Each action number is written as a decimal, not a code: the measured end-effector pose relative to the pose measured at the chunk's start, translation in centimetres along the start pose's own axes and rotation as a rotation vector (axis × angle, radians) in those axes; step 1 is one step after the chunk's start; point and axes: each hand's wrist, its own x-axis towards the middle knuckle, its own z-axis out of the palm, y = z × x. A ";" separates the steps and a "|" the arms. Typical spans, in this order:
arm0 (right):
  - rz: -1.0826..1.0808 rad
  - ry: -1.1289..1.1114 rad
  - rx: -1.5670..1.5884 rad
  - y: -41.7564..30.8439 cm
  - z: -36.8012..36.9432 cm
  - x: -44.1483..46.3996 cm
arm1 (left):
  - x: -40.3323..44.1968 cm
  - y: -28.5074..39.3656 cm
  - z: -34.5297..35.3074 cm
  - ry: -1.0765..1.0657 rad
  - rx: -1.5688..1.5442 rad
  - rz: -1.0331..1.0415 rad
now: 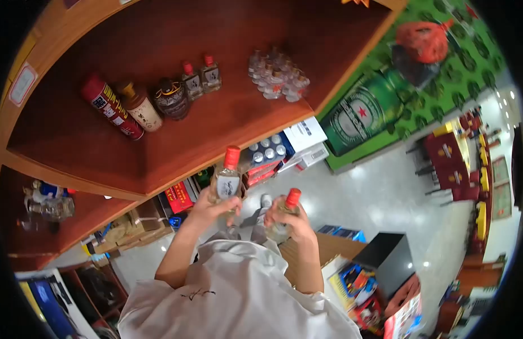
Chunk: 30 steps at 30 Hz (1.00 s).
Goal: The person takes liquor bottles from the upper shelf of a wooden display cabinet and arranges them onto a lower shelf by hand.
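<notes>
Hands both occupied: left hand (212,211) grasps the taller-looking clear bottle (228,182), red cap up, pale label with dark characters too small to read; right hand (292,221) grips the second bottle (280,227), red-capped, label largely covered by fingers. Both are held in front of the reddish-brown wooden shelf (216,127). On it: red can (112,107) with pale lettering, not legible; two small red-capped bottles (202,81); cluster of small clear bottles (277,79). Wall graphic (360,113): green bottle, red star, label reading Heineken. Room: glossy grey floor (380,198), dark-red-covered tables (447,161) at right.
</notes>
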 end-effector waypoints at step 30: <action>-0.439 -0.339 -1.577 -16.7 2.2 43.5 | 19.9 0.6 -5.0 0.785 0.001 0.603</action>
